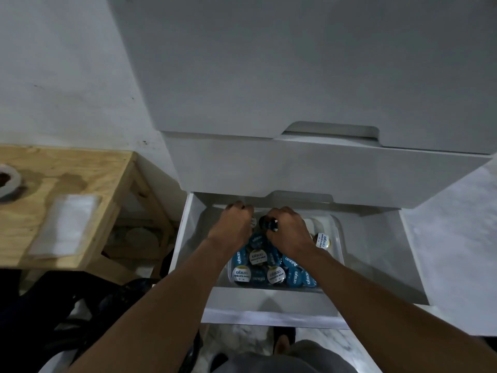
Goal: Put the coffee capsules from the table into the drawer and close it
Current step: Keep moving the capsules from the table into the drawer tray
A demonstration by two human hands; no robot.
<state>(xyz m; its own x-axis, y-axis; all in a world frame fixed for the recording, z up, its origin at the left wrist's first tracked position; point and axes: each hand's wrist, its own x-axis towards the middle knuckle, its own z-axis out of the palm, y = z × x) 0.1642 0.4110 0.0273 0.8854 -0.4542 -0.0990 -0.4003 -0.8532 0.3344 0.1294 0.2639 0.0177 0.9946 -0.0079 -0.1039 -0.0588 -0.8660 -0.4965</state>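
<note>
The bottom white drawer (376, 254) stands pulled out. Inside it a clear plastic tub (337, 238) holds several coffee capsules (258, 258) with blue and white lids. Both my hands are down in the tub's far end. My left hand (233, 224) is curled with a white-lidded capsule partly showing at its fingers. My right hand (290, 230) grips a dark blue capsule (269, 224) at its fingertips. One white-lidded capsule (323, 240) lies apart at the tub's right side.
Two shut white drawers (295, 168) rise above the open one. A wooden table (88, 168) stands to the left with a white cloth (67, 224) and a tape roll (8, 181) on it. Marble floor lies on the right.
</note>
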